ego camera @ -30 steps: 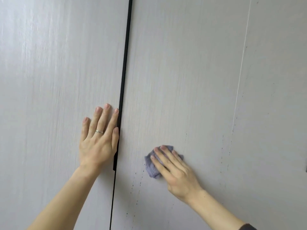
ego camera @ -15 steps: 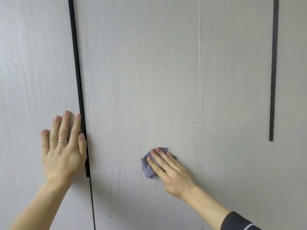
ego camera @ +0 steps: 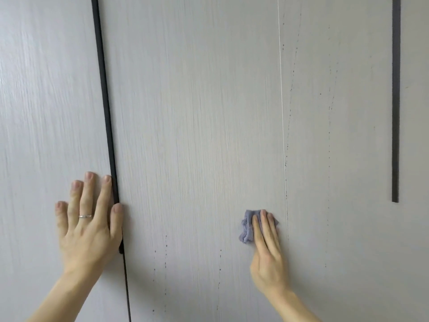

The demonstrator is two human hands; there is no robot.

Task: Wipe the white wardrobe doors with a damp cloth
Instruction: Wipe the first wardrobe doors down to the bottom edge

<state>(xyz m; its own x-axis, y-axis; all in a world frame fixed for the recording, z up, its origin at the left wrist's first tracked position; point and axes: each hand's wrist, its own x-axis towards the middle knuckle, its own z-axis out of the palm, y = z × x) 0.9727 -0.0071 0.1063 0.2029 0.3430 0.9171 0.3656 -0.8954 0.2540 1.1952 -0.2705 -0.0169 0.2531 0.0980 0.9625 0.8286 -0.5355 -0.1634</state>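
Right hand (ego camera: 267, 249) shifted right toward the seam (ego camera: 282, 112), fingers now upright.
Its straight fingers press the purple cloth (ego camera: 246, 226) against the wardrobe door (ego camera: 197, 112); left hand (ego camera: 88, 226) lies flat, holding nothing.

The wardrobe doors (ego camera: 197, 112) look like pale laminate with a fine vertical wood grain, matt overall, with a soft sheen on the left panel. Trails of dark specks (ego camera: 286, 159) mark the surface. The dark strips (ego camera: 105, 101) look smooth, matt black. The cloth (ego camera: 247, 226) is lilac-blue, fuzzy, crumpled fabric. The ring (ego camera: 85, 215) is polished, bright metal.
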